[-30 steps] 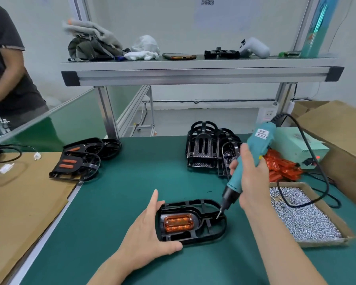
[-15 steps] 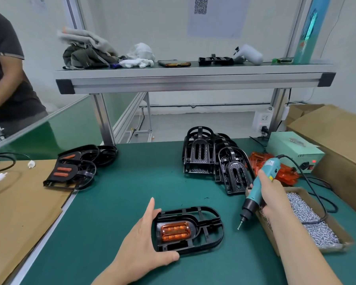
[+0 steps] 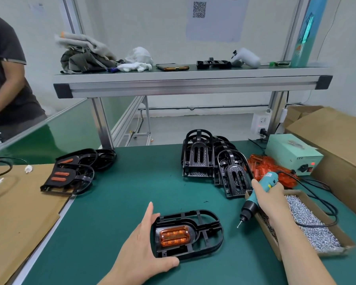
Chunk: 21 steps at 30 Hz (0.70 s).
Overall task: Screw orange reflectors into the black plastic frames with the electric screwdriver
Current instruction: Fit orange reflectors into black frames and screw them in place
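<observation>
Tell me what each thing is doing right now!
Black plastic frame: flat on the green mat, orange reflector seated inside.
Teal electric screwdriver: gripped, tip off the frame.
Left hand: fingers straight, touching the frame's end.
Right hand: grips the screwdriver.
Cardboard box of silver screws: open.
Pale green power box: red light on.

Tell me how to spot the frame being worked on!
Look at the green table. Near its front edge, the left hand steadies one black frame lying flat. Only this one lies alone, with a wide orange reflector inside.

Bare forearms [image 3: 304,254]; bare left hand [image 3: 142,247], right hand [image 3: 269,196]
</observation>
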{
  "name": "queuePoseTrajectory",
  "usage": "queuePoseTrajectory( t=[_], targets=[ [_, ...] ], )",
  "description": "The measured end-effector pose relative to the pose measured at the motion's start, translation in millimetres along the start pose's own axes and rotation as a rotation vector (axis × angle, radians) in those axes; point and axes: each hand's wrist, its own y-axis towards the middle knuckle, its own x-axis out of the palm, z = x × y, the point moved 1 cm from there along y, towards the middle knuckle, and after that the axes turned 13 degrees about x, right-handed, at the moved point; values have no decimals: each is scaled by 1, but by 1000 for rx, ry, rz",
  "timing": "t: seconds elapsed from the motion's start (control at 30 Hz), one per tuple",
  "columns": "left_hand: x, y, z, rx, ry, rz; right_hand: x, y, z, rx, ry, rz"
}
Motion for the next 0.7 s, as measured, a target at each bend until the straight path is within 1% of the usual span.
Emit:
queuePoseTrajectory(
  t=[0.17, 0.3, 0.57, 0.63, 0.7],
  targets=[
    [-2, -3, 1, -15, -67, 33, -7, -9, -2, -153, -258, 132],
    [-4, -4, 1, -28, -115, 84, -10, -17, -1, -178, -382, 196],
    [-6, -5, 3, -50, -149, 103, -8, -31, 2, -264, -315, 280],
    [-6, -5, 1, -62, -157, 108, -6, -39, 1, -350, -242, 320],
    [-6, -3, 0, -67, -152, 110, 1, -54, -4, -478, -142, 335]
  ],
)
